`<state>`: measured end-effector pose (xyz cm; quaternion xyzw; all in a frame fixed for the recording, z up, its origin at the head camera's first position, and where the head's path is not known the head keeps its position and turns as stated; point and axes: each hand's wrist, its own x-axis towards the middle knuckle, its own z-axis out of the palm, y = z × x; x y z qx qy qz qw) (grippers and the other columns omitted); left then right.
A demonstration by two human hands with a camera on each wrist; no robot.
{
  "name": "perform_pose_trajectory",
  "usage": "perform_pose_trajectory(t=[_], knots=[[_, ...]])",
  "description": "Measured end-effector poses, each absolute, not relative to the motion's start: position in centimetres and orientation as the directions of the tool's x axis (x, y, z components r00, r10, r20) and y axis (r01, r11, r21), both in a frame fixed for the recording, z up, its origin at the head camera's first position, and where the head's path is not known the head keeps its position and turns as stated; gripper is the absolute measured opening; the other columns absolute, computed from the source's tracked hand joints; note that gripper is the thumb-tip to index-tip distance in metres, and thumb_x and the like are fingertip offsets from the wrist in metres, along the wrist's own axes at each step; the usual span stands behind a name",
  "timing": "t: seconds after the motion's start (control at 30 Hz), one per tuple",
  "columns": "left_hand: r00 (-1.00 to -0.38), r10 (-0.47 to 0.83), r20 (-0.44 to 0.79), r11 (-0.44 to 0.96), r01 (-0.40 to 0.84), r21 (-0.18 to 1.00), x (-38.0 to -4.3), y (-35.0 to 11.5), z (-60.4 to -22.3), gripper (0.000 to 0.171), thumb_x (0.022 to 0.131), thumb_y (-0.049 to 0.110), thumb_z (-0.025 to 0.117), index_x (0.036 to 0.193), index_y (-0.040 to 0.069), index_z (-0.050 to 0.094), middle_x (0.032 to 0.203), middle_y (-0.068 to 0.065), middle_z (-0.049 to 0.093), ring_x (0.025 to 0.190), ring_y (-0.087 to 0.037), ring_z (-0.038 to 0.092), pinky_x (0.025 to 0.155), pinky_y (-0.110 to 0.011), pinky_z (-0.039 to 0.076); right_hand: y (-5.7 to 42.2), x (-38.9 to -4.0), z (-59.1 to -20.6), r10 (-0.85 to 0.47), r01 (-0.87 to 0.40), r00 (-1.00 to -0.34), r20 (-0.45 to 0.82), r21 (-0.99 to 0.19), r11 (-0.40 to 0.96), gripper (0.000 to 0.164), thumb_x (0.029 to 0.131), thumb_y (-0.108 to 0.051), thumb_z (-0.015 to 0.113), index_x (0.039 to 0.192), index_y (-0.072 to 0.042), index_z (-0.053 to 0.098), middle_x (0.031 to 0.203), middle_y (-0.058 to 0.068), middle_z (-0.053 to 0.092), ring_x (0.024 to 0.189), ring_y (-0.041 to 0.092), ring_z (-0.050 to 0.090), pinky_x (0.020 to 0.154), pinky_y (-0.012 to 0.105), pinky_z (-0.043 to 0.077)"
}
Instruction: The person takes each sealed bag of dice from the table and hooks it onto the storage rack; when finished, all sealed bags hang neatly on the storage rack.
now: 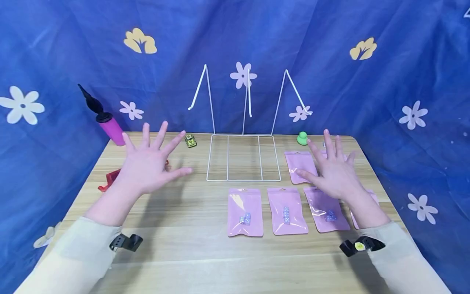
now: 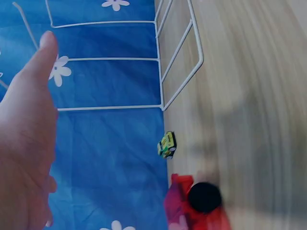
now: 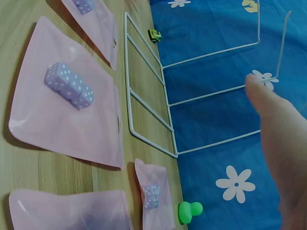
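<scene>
My left hand is held over the left side of the table with its fingers spread, holding nothing. Beneath it, a red object is partly hidden; in the left wrist view a black round part shows on it. My right hand, fingers also spread and holding nothing, hovers over several pink zip pouches on the right. Purple dice with white dots show in the pouches. Hand and forearm cover part of the pouches at the far right.
A white wire rack with three upright hooks stands at the back middle. Left of it sits a small yellow-green toy car, and farther left a magenta hand pump with a black nozzle. A green toy duck is behind the pouches. Blue flowered cloth surrounds the table.
</scene>
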<state>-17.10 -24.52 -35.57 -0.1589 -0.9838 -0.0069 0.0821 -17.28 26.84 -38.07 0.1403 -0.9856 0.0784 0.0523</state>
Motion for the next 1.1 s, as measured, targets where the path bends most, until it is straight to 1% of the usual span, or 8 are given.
perform_pose_trajectory(t=[0.07, 0.17, 0.3, 0.43, 0.57, 0.73, 0.9, 1.1], knots=[[-0.943, 0.309, 0.125, 0.949, 0.315, 0.023, -17.1, -24.1, -36.1, 0.106, 0.086, 0.09, 0.052, 0.171, 0.04, 0.013, 0.176, -0.016, 0.005, 0.153, -0.06, 0.008, 0.104, -0.083, -0.024, 26.7, -17.3, -38.3, -0.274, -0.288, -0.956, 0.104, -0.164, 0.943, 0.097, 0.096, -0.078, 0.051, 0.172, -0.029, 0.015, 0.175, 0.008, -0.022, 0.158, 0.049, -0.011, 0.101, 0.095, 0.006], [-0.945, 0.317, 0.08, 0.945, 0.322, 0.056, -17.0, -23.3, -37.1, 0.106, 0.086, 0.093, 0.047, 0.171, 0.041, 0.01, 0.176, -0.015, 0.011, 0.153, -0.056, 0.022, 0.107, -0.09, -0.008, 26.5, -17.3, -38.8, -0.273, -0.282, -0.959, 0.07, -0.199, 0.939, 0.097, 0.096, -0.079, 0.051, 0.172, -0.03, 0.015, 0.174, 0.004, -0.024, 0.159, 0.048, -0.006, 0.102, 0.095, 0.012], [-0.934, 0.348, 0.078, 0.933, 0.353, 0.07, -17.2, -22.5, -38.5, 0.103, 0.089, 0.089, 0.05, 0.171, 0.04, 0.013, 0.174, -0.014, 0.023, 0.152, -0.049, 0.033, 0.111, -0.089, 0.009, 26.6, -17.5, -39.4, -0.281, -0.291, -0.957, 0.079, -0.236, 0.927, 0.096, 0.096, -0.077, 0.055, 0.171, -0.027, 0.02, 0.176, 0.005, -0.019, 0.159, 0.048, 0.001, 0.108, 0.09, 0.016], [-0.908, 0.397, 0.133, 0.907, 0.411, 0.097, -17.6, -21.7, -39.6, 0.093, 0.091, 0.079, 0.062, 0.167, 0.031, 0.036, 0.17, -0.014, 0.035, 0.15, -0.043, 0.04, 0.115, -0.083, 0.016, 26.9, -18.1, -39.9, -0.314, -0.35, -0.935, 0.162, -0.301, 0.887, 0.087, 0.098, -0.063, 0.066, 0.167, -0.02, 0.036, 0.177, 0.013, -0.003, 0.156, 0.052, 0.017, 0.113, 0.083, 0.022], [-0.87, 0.443, 0.216, 0.868, 0.476, 0.138, -18.1, -21.3, -40.6, 0.076, 0.091, 0.067, 0.072, 0.152, 0.022, 0.061, 0.162, -0.012, 0.047, 0.144, -0.039, 0.049, 0.118, -0.073, 0.03, 27.6, -18.6, -40.3, -0.329, -0.401, -0.915, 0.232, -0.432, 0.808, 0.073, 0.097, -0.042, 0.077, 0.158, -0.012, 0.05, 0.175, 0.019, 0.012, 0.15, 0.054, 0.031, 0.112, 0.078, 0.033], [-0.839, 0.468, 0.278, 0.813, 0.532, 0.237, -18.5, -20.7, -41.8, 0.065, 0.091, 0.055, 0.08, 0.143, 0.018, 0.069, 0.157, -0.011, 0.055, 0.136, -0.04, 0.058, 0.109, -0.06, 0.049, 28.6, -19.5, -41.2, -0.297, -0.383, -0.924, 0.242, -0.603, 0.7, 0.064, 0.096, -0.025, 0.081, 0.151, -0.004, 0.056, 0.169, 0.021, 0.026, 0.146, 0.053, 0.037, 0.112, 0.073, 0.038], [-0.819, 0.505, 0.273, 0.754, 0.573, 0.321, -18.9, -20.2, -43.5, 0.055, 0.093, 0.045, 0.082, 0.139, 0.016, 0.072, 0.154, -0.012, 0.057, 0.133, -0.039, 0.061, 0.105, -0.058, 0.053, 29.6, -20.3, -42.3, -0.246, -0.32, -0.946, 0.211, -0.725, 0.61, 0.06, 0.096, -0.017, 0.081, 0.148, 0.001, 0.057, 0.163, 0.023, 0.039, 0.144, 0.049, 0.043, 0.11, 0.069, 0.043], [-0.804, 0.543, 0.242, 0.72, 0.594, 0.36, -19.6, -20.1, -45.6, 0.052, 0.095, 0.037, 0.082, 0.138, 0.009, 0.072, 0.151, -0.015, 0.059, 0.132, -0.039, 0.061, 0.107, -0.056, 0.052, 30.4, -20.9, -43.2, -0.178, -0.208, -0.976, 0.126, -0.787, 0.581, 0.061, 0.099, -0.021, 0.079, 0.153, -0.006, 0.055, 0.158, 0.021, 0.047, 0.136, 0.05, 0.053, 0.109, 0.067, 0.046]])
